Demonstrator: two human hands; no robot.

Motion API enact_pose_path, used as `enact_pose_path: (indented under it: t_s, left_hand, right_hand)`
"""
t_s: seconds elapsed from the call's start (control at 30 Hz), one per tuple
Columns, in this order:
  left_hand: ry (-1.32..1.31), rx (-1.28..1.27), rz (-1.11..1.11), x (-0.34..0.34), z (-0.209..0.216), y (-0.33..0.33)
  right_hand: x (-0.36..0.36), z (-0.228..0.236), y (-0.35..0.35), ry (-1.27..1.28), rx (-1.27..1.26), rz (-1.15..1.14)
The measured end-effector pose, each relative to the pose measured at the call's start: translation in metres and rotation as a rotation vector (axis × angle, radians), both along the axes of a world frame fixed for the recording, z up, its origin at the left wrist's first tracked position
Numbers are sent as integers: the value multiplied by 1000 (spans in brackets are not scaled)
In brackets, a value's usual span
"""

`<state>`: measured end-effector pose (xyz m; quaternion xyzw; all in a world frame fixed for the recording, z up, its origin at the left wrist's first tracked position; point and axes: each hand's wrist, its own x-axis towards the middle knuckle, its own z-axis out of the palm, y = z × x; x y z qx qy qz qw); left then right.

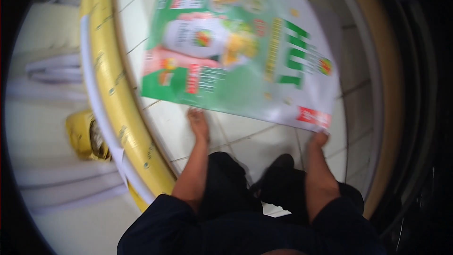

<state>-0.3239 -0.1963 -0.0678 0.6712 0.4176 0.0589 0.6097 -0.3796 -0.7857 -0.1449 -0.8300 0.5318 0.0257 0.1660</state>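
Observation:
A large printed poster (245, 85) in green and white, with food pictures, stretches out in front of me over the tiles and is slightly blurred by motion. Its near right corner is pinched in my right hand (320, 140), fingers closed at the edge. My left hand (199, 125) is at the near edge, left of the middle, with its fingertips closed on the sheet. The far edge of the poster has no hand on it.
Along my left runs a long roll in yellow printed wrapping (115, 80), beside a white strip. Beyond it lies a torn yellow wrapped roll end (85, 134) on a pale surface. A brown edge (377, 113) curves along the right. White floor tiles (245, 134) lie beneath.

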Motion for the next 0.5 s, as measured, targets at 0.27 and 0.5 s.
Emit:
enact_pose_path:
  t_s: [0.27,0.5]
  left_hand:
    - [-117,-228,16,181,86,-10]
    - [451,-396,-458,107,110,-28]
  right_hand:
    - [-37,27,71,-233,197,73]
    - [79,173,425,-197,1382,55]
